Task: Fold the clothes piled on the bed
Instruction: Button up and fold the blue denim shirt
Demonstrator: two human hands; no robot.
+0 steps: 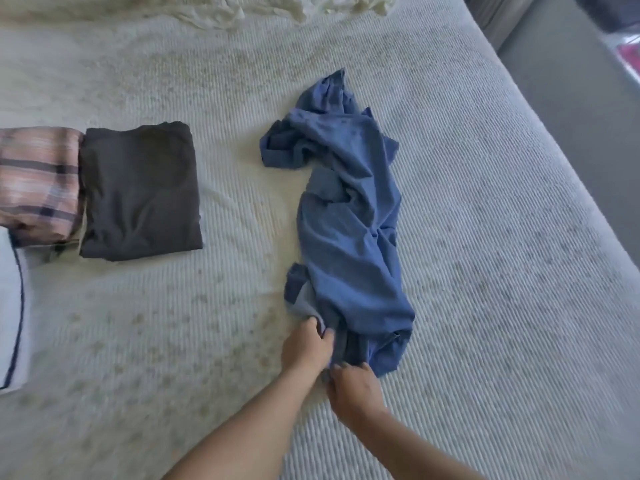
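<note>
Presently, 1 garment in hand, 2 folded, on 1 bed.
Blue garment [346,220]: crumpled in a long heap on the bed [485,237], running away from the fingers toward the far side.
Left hand [306,344]: fingers curled, pinching the near hem of the blue garment at its left corner.
Right hand [353,386]: fingers curled into the same hem, just right of and nearer than the left fingers; hands almost touching.
Dark folded garment [140,192]: flat square, well left of the fingers and farther off.
Plaid folded garment [38,183]: touching the dark folded garment's left edge.
White cloth with dark trim [12,313]: far left of the fingers, at the picture's edge.
Cream fabric [242,8]: bunched at the far side of the bed.
</note>
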